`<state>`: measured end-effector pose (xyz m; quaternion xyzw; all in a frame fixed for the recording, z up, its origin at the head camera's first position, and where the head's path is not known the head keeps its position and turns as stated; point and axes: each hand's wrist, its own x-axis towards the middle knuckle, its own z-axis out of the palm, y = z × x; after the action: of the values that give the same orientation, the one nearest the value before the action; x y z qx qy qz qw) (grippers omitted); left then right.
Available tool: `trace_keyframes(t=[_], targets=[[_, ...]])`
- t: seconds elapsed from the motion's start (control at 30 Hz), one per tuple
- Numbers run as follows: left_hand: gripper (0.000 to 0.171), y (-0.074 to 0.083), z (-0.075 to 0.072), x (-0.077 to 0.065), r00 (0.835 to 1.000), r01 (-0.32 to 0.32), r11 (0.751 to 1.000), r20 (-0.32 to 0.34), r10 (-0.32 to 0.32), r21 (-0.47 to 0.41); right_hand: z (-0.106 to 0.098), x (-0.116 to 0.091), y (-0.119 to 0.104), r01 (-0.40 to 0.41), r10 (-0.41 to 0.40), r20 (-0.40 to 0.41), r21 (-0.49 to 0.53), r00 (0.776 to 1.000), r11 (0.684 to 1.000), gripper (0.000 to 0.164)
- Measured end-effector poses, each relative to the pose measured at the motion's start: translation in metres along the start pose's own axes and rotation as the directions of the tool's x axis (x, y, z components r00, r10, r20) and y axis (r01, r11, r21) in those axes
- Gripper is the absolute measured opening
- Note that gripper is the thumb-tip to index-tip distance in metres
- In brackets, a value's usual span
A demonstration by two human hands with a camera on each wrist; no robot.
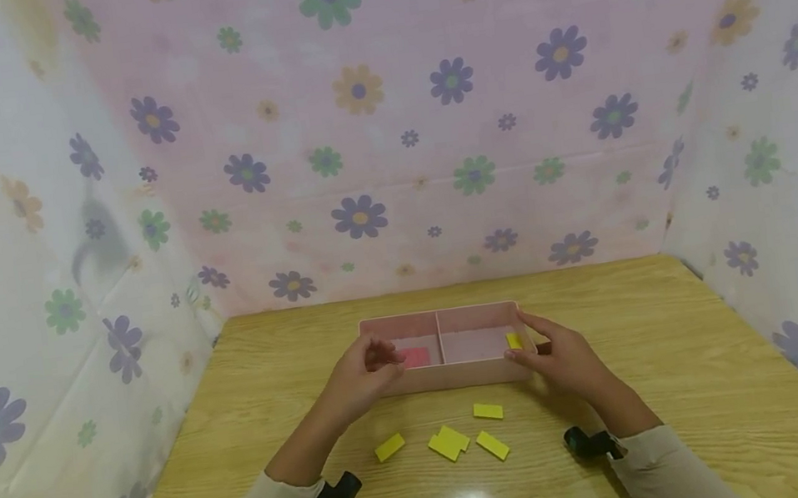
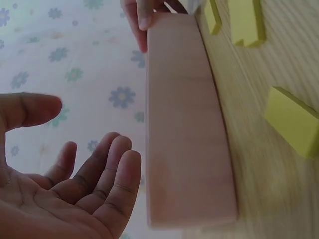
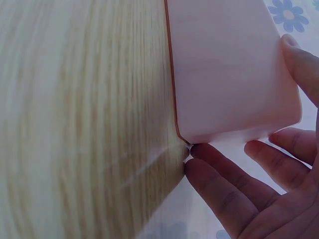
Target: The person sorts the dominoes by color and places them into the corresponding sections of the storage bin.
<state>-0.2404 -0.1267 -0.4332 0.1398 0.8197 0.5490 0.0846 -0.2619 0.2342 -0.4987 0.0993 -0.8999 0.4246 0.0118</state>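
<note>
Clasping the right end of the pink box (image 1: 461,374) with the right grip (image 1: 572,356), with thumb at the near rim and fingertips against the end wall. Holding nothing in the left grip (image 1: 352,381), spread with loosely bent fingers beside the box's left end, seemingly just short of contact. Lying between both grips, nearer the right; running lengthwise roughly parallel to the far edge of the counter (image 1: 291,347), nearer that edge than the near one. Showing loose yellow blocks (image 1: 488,411) on the near side of the box, turned at differing angles, with two touching or overlapping in the middle; cannot tell which. Looking like smooth, matte plastic in the box, with thin walls, slightly rounded corners and one upright divider (image 1: 440,338) making two compartments. Carrying a flat-looking pink piece (image 1: 415,357) in the left one and a yellow piece (image 1: 514,341) at the right end of the other. Having plain faces and straight edges on the oblong blocks, against streaky, glossy wood grain.
</note>
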Motion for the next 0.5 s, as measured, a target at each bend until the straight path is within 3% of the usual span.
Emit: trace_keyframes(t=[0.23,0.5], targets=[[0.031,-0.020,-0.010,-0.019,0.999,0.032,0.997,0.010,-0.032,0.076,-0.002,-0.002,0.001,-0.041,0.041,0.029,0.012,0.999,0.999,0.096],[0.039,-0.041,-0.011,-0.037,0.995,0.086,0.995,0.048,-0.089,0.058,-0.001,-0.001,0.002,-0.037,0.036,0.031,0.019,0.999,0.999,0.096]])
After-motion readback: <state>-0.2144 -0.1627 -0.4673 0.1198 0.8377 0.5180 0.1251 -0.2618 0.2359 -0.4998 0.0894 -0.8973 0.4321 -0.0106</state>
